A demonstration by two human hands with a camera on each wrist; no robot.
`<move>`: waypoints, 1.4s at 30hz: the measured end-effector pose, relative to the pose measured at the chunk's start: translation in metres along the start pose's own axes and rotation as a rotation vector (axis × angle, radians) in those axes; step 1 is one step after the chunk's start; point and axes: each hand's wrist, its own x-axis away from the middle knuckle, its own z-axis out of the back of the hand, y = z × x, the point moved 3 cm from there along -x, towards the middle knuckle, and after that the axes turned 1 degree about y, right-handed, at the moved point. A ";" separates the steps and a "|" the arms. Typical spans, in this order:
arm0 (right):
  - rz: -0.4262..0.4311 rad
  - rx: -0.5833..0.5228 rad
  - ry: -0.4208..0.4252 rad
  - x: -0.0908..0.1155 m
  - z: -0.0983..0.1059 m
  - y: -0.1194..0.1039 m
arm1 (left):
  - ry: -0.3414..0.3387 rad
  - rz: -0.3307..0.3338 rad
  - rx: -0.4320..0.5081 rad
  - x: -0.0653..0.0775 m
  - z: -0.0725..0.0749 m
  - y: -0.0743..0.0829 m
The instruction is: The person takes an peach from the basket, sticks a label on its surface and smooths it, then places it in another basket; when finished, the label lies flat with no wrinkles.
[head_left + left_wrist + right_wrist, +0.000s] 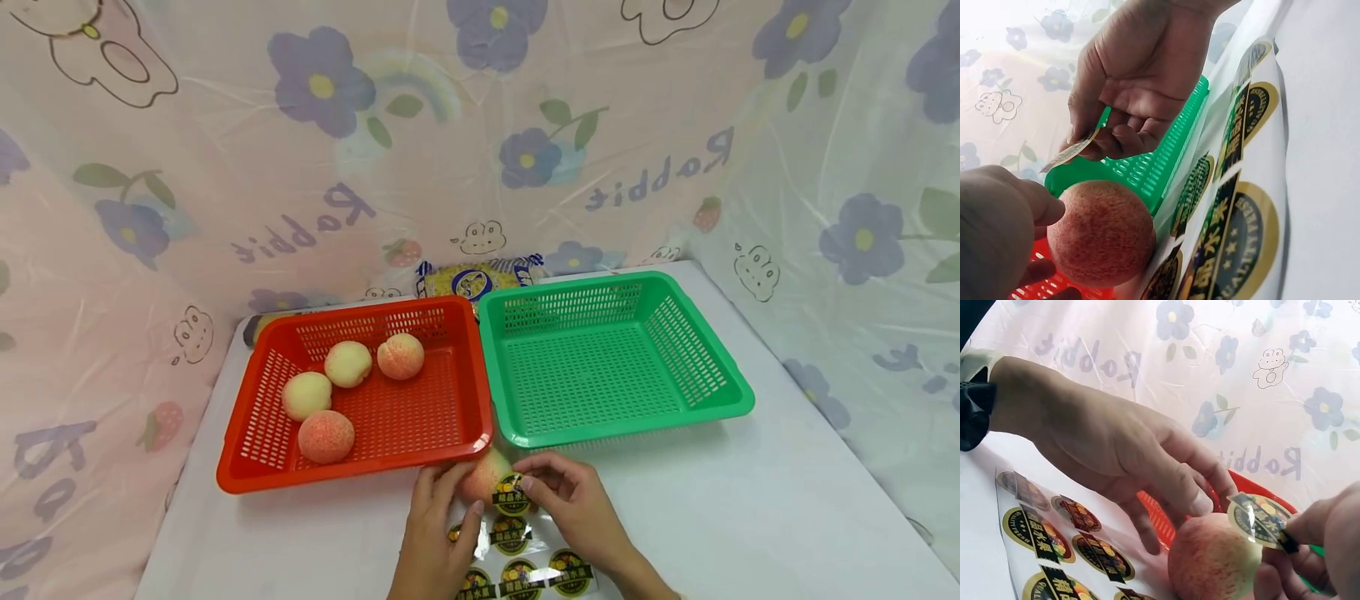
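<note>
A peach [480,482] with red and pale yellow skin sits on the table by the front rim of the red basket. My left hand [435,533] holds it from the left, thumb and fingers around its side. Between thumb and fingertips my right hand [583,510] pinches a round black-and-gold sticker [1260,519] by its edge. In the right wrist view, the sticker is tilted close against the peach's upper side. Under the hands lies a clear sheet of stickers [543,535], with several more round labels on it.
Several peaches [326,437] lie in the red basket [352,477] at the left. A green basket [630,427] stands beside it on the right. Behind them is a yellow-and-blue printed bag [472,282], against a patterned curtain [450,167].
</note>
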 end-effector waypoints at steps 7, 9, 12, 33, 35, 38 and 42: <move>-0.006 -0.028 0.011 -0.001 -0.003 0.001 | -0.041 -0.037 0.216 -0.004 -0.002 -0.004; -0.020 -0.058 0.018 -0.002 -0.005 0.001 | -0.057 -0.034 0.280 -0.004 -0.003 -0.006; -0.043 -0.097 0.036 -0.003 -0.007 0.001 | -0.081 -0.007 0.367 -0.004 -0.004 -0.009; 0.070 -0.060 0.099 -0.002 -0.018 -0.005 | 0.022 0.146 0.412 -0.008 0.011 0.003; 0.096 -0.042 0.094 -0.002 -0.020 -0.006 | 0.000 0.180 0.432 -0.009 0.010 0.005; 0.096 -0.013 0.103 0.000 -0.022 -0.007 | -0.018 0.212 0.443 -0.009 0.010 0.006; 0.078 0.025 0.136 0.001 -0.022 -0.006 | 0.010 0.212 0.432 -0.009 0.011 0.007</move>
